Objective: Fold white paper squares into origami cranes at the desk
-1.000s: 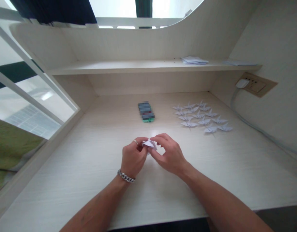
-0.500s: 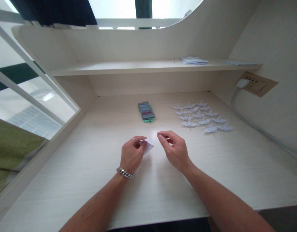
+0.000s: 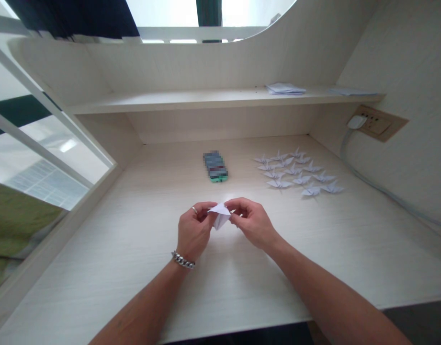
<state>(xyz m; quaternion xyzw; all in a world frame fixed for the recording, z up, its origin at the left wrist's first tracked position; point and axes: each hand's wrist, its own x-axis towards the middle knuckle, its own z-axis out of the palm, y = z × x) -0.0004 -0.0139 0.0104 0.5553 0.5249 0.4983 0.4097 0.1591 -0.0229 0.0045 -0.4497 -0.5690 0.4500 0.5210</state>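
1. Left hand (image 3: 193, 231): narrow pinch, thumb and fingers on the left side of folded white paper (image 3: 221, 217).
2. Right hand (image 3: 254, 221): also narrow, fingertips at the paper's right edge; can't tell how firmly.
3. Paper sits between my hands, raised above the counter (image 3: 134, 230). Side grips probably keep its creased middle uncovered and steady.
4. White paper cranes (image 3: 293, 170): loose rows, back right of counter, likely spaced so wings don't get crushed by my arms.
5. Pixelated phone (image 3: 215, 167), green end: beyond my hands, presumably out of elbow range.
6. Paper stack (image 3: 285, 89): flat on the shelf (image 3: 191, 102), probably stored apart from the cranes.
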